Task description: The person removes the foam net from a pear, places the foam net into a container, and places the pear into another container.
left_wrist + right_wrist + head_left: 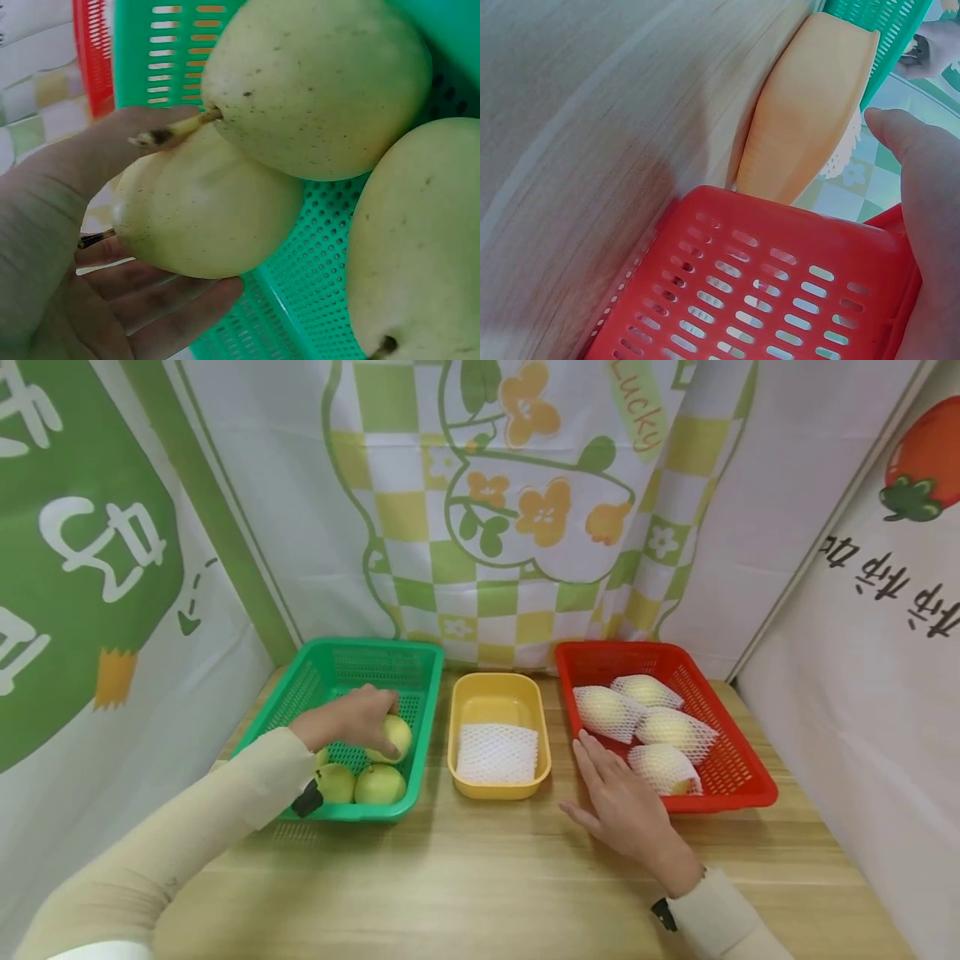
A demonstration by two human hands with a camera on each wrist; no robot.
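Observation:
My left hand (352, 718) reaches into the green basket (431, 693) and grips a pale green-yellow pear (397, 737). In the left wrist view its thumb lies over that pear (202, 214) and its fingers curve beneath. Other bare pears (380, 785) lie at the basket's near end, partly covered by the wrist. My right hand (626, 806) has straight fingers, resting along the near left rim of the red basket (727, 802). Inside the red basket are several pears in white foam nets (663, 764).
Between the two baskets stands a yellow tray (500, 791) with white foam nets (497, 753) stacked in it. All three containers sit on a wooden table (480, 877). A patterned curtain (517, 610) hangs close behind, and printed white sheets flank both sides.

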